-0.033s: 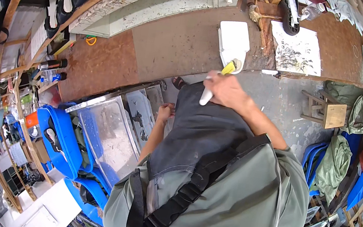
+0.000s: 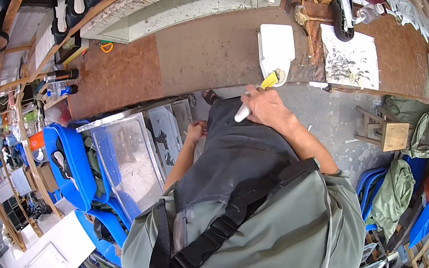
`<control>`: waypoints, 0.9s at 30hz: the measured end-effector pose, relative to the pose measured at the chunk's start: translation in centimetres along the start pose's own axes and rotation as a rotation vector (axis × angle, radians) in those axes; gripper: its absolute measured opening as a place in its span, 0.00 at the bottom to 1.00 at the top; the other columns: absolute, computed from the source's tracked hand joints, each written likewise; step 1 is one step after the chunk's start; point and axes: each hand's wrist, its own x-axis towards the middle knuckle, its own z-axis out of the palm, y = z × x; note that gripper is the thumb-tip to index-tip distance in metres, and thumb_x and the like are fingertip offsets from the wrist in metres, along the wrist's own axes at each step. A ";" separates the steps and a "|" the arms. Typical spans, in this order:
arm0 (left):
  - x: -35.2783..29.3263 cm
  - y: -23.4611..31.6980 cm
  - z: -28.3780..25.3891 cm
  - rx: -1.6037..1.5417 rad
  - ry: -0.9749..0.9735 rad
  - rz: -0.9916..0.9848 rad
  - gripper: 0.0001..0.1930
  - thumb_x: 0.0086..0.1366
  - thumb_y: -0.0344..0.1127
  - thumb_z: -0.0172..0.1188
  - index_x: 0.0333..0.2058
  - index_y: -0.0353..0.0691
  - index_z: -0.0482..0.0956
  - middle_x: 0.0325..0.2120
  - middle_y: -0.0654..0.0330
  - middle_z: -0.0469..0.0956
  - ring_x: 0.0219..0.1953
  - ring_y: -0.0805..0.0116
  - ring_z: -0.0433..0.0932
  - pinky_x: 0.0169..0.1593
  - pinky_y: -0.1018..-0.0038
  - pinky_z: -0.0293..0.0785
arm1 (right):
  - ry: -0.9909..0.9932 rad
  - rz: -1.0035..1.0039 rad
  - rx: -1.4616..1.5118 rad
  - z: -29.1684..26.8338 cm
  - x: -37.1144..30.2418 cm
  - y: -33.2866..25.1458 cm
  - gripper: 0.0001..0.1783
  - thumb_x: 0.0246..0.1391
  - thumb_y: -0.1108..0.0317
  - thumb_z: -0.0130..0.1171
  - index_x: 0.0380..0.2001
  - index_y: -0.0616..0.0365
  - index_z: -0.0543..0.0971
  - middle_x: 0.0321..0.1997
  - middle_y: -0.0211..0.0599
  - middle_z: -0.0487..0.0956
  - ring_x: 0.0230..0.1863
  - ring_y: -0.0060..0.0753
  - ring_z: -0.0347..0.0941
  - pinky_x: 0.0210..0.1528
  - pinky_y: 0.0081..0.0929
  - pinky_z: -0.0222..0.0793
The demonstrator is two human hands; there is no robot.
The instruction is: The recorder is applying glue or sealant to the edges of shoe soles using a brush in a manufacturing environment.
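My right hand [image 2: 268,107] is closed around a brush with a white handle [image 2: 242,114] and a yellow band [image 2: 270,80]. The brush slants, its tip at the narrow mouth of a white plastic container [image 2: 277,45] on the edge of the bench. The bristles are mostly hidden there. My left hand [image 2: 197,130] hangs low beside my dark apron [image 2: 243,160], next to an open drawer. Its fingers are curled, and what they hold, if anything, is hidden.
The brown bench [image 2: 199,44] runs across the front, with orange scissors [image 2: 106,46], a stained white sheet [image 2: 351,57] and a dark shoe sole [image 2: 344,23]. Left stand a dusty tray [image 2: 132,155] and blue bins [image 2: 75,169]. A wooden stool [image 2: 394,136] stands right.
My right hand and the brush have shifted very slightly over the container's mouth. Otherwise nothing has visibly moved.
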 end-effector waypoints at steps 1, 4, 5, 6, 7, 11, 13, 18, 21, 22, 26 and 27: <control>0.3 -0.2 0.3 0.001 -0.011 0.036 0.08 0.58 0.32 0.51 0.33 0.37 0.76 0.21 0.66 0.73 0.17 0.77 0.69 0.20 0.79 0.67 | -0.066 0.062 -0.027 0.9 0.1 0.1 0.16 0.34 0.65 0.64 0.30 0.59 0.76 0.36 0.44 0.73 0.32 0.43 0.75 0.33 0.34 0.72; 1.1 -0.8 0.5 -0.021 -0.038 0.100 0.08 0.58 0.32 0.51 0.34 0.38 0.76 0.21 0.66 0.73 0.17 0.77 0.69 0.21 0.79 0.68 | 0.249 0.372 0.002 3.2 -1.4 3.5 0.19 0.35 0.64 0.66 0.34 0.55 0.77 0.41 0.42 0.74 0.35 0.43 0.76 0.35 0.35 0.73; 1.2 -1.1 0.3 -0.034 -0.042 0.131 0.08 0.58 0.33 0.52 0.34 0.38 0.76 0.21 0.66 0.73 0.17 0.77 0.69 0.22 0.79 0.68 | 0.279 0.305 0.012 4.0 -2.0 4.4 0.19 0.35 0.64 0.66 0.34 0.55 0.77 0.41 0.42 0.74 0.35 0.43 0.76 0.35 0.35 0.73; 1.2 -1.4 0.1 -0.062 -0.031 0.097 0.09 0.57 0.34 0.53 0.34 0.38 0.76 0.21 0.65 0.73 0.18 0.76 0.70 0.23 0.78 0.70 | 0.446 0.416 0.142 4.7 -2.6 5.0 0.19 0.36 0.62 0.66 0.36 0.53 0.78 0.43 0.41 0.74 0.36 0.43 0.76 0.36 0.34 0.73; 1.1 -1.7 -0.2 -0.066 -0.030 0.108 0.09 0.57 0.34 0.53 0.34 0.38 0.76 0.21 0.65 0.73 0.18 0.76 0.70 0.23 0.78 0.70 | 0.617 0.555 0.277 5.1 -2.9 5.6 0.20 0.38 0.61 0.66 0.38 0.52 0.78 0.44 0.40 0.74 0.37 0.44 0.76 0.37 0.34 0.74; 0.8 -2.7 -1.1 -0.102 0.038 0.000 0.10 0.56 0.34 0.54 0.35 0.38 0.76 0.22 0.64 0.75 0.19 0.74 0.72 0.24 0.78 0.70 | 0.652 0.684 0.146 5.4 -2.9 4.9 0.22 0.39 0.57 0.66 0.40 0.51 0.78 0.44 0.39 0.75 0.38 0.44 0.76 0.37 0.34 0.73; 0.9 -3.0 -1.0 -0.130 0.025 -0.023 0.10 0.56 0.34 0.54 0.35 0.37 0.76 0.22 0.63 0.75 0.20 0.73 0.72 0.25 0.78 0.71 | 0.667 0.748 0.079 4.6 -2.8 4.5 0.22 0.39 0.56 0.66 0.40 0.50 0.78 0.44 0.39 0.75 0.38 0.44 0.76 0.37 0.34 0.73; 1.6 -3.0 -0.3 -0.092 0.047 -0.019 0.11 0.55 0.34 0.54 0.36 0.35 0.76 0.22 0.61 0.76 0.21 0.71 0.74 0.25 0.76 0.71 | 0.693 0.916 0.054 3.1 -3.5 6.7 0.24 0.38 0.52 0.66 0.40 0.51 0.78 0.41 0.41 0.77 0.38 0.43 0.76 0.39 0.33 0.72; 2.3 -2.8 0.0 -0.104 0.067 0.017 0.13 0.55 0.35 0.54 0.37 0.35 0.76 0.23 0.60 0.76 0.21 0.71 0.74 0.25 0.76 0.70 | 0.691 1.028 0.319 4.0 -3.7 8.4 0.26 0.38 0.52 0.66 0.40 0.55 0.78 0.41 0.43 0.77 0.38 0.44 0.76 0.42 0.33 0.71; 2.5 -2.6 0.1 -0.101 0.087 -0.009 0.13 0.55 0.35 0.54 0.37 0.35 0.76 0.23 0.60 0.76 0.21 0.71 0.74 0.25 0.76 0.70 | 0.639 1.077 0.345 4.5 -3.5 8.7 0.26 0.38 0.52 0.66 0.40 0.55 0.78 0.41 0.43 0.77 0.38 0.44 0.76 0.42 0.33 0.71; 3.1 -2.2 0.0 -0.112 0.066 -0.008 0.13 0.55 0.37 0.55 0.36 0.36 0.75 0.23 0.61 0.75 0.21 0.73 0.73 0.23 0.77 0.68 | 0.644 0.907 0.574 6.7 -3.3 8.4 0.28 0.38 0.52 0.67 0.40 0.60 0.77 0.41 0.47 0.77 0.39 0.45 0.75 0.44 0.35 0.69; 3.1 -2.1 -0.1 -0.131 0.042 0.007 0.12 0.55 0.38 0.57 0.35 0.37 0.75 0.23 0.63 0.75 0.20 0.75 0.71 0.21 0.79 0.65 | 0.617 0.876 0.445 7.2 -3.4 8.2 0.28 0.38 0.51 0.67 0.40 0.60 0.77 0.40 0.48 0.77 0.40 0.45 0.74 0.45 0.35 0.69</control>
